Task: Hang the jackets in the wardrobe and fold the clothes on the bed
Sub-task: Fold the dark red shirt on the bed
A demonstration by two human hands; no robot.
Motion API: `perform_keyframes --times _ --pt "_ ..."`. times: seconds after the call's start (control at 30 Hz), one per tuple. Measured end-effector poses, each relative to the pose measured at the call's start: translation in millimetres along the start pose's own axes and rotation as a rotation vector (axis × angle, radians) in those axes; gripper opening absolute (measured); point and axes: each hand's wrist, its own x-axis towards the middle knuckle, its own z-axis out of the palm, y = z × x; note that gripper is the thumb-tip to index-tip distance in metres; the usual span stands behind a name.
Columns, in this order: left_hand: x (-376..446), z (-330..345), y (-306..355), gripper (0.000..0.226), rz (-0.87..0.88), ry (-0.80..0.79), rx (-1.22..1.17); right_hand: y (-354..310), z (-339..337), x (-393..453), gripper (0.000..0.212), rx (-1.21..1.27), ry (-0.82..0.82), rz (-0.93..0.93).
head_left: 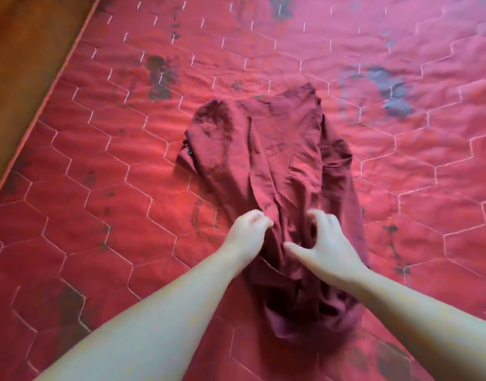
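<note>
Dark red shirt (pixel 272 171) is spread out, crumpled, on the red quilted bed (pixel 104 166). Its near part is pinched by the left hand (pixel 248 226), fingers curled tight. A bunch of the cloth is grabbed by the right hand (pixel 323 247), just beside the left one.

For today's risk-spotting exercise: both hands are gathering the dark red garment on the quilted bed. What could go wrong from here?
1. The left hand and right hand grip bunched cloth mid-garment, so a fold made from here may set creases in.
2. The near end lies rumpled under the forearms and may fold crookedly.
3. A button at the far left edge could get tucked inside unevenly.
</note>
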Motion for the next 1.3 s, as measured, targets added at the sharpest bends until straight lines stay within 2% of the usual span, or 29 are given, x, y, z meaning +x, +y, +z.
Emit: perform_keyframes --times 0.03,0.07,0.17,0.27,0.37,0.47,0.53,0.6,0.63,0.67,0.7,0.77,0.8,0.87,0.9,0.97,1.0,1.1,1.17,1.2,1.23,1.27,1.3 --pt "-3.4 2.5 4.0 0.029 0.003 0.008 -0.078 -3.1 2.8 2.8 0.064 0.077 -0.031 -0.004" --pt "-6.8 4.1 7.3 0.027 -0.003 0.025 -0.119 -4.2 5.1 5.3 0.057 0.107 -0.051 0.010" --pt "-17.2 1.0 5.0 0.018 -0.033 0.124 0.008 -0.5 4.4 1.7 0.011 0.110 0.041 0.120" --pt "-34.0 -14.9 -10.5 0.016 -0.087 0.222 0.237 23.2 -11.8 -16.2 0.015 0.178 0.218 0.259" --pt "-54.4 -27.4 -21.9 0.023 -0.186 0.116 0.295 58.7 -34.5 -37.8 0.018 0.162 0.277 0.392" --pt "-74.1 -22.9 -27.8 0.016 -0.271 -0.003 0.354 83.8 -50.1 -56.1 0.018 0.092 0.131 0.472" --pt "-83.0 -19.0 -32.3 0.015 -0.304 -0.046 0.425 92.2 -56.6 -67.3 0.017 -0.007 -0.038 0.510" --pt "-90.4 -17.4 -38.9 0.019 -0.322 -0.092 0.605 92.4 -60.1 -80.8 0.016 -0.304 -0.355 0.502" --pt "-94.0 -17.3 -42.1 0.018 -0.315 -0.080 0.700 92.4 -58.8 -85.5 0.018 -0.474 -0.445 0.468" --pt "-97.2 -18.4 -45.9 0.014 -0.303 -0.044 0.769 93.2 -55.0 -88.3 0.024 -0.592 -0.416 0.392" --pt "-99.9 -19.7 -50.3 0.010 -0.286 0.004 0.794 93.9 -49.3 -90.0 0.032 -0.599 -0.287 0.298" --pt "-104.6 -22.6 -57.8 0.006 -0.263 0.075 0.746 90.0 -32.4 -89.4 0.040 -0.406 0.000 0.140" --pt "-108.0 -23.8 -60.2 0.007 -0.264 0.070 0.719 83.9 -24.2 -87.4 0.045 -0.326 0.010 0.121" --pt "-118.7 -26.4 -68.3 0.010 -0.286 -0.007 0.656 79.9 -6.8 -85.9 0.057 -0.234 -0.101 0.209" --pt "-125.2 -27.9 -71.5 0.010 -0.313 -0.053 0.588 81.4 0.3 -89.1 0.055 -0.201 -0.135 0.270" --pt "-137.9 -31.4 -73.6 0.008 -0.371 -0.145 0.377 86.7 7.2 -97.9 0.032 -0.124 -0.131 0.324" --pt "-141.3 -33.7 -73.8 0.005 -0.350 -0.127 0.290 87.9 7.3 -102.2 0.021 -0.069 -0.118 0.334" --pt "-135.1 -39.6 -71.6 0.014 -0.200 0.212 0.094 80.0 0.9 -115.6 0.009 0.292 -0.044 0.405" --pt "-132.8 -38.5 -61.6 0.035 -0.156 0.298 -0.050 61.9 -6.7 -130.5 0.012 0.519 -0.004 0.464" --pt "-133.1 -35.6 -57.6 0.050 -0.113 0.270 0.034 50.4 -9.8 -140.0 0.015 0.622 -0.050 0.487" --pt "-136.2 -30.5 -54.3 0.064 -0.057 0.207 0.226 38.3 -11.6 -150.9 0.020 0.753 -0.144 0.511" --pt "-140.1 -23.5 -52.1 0.071 -0.006 0.131 0.369 26.0 -12.7 -161.2 0.024 0.902 -0.272 0.536" --pt "-145.3 -16.3 -48.3 0.068 0.017 0.041 0.392 15.2 -14.1 -169.6 0.027 1.038 -0.395 0.556"
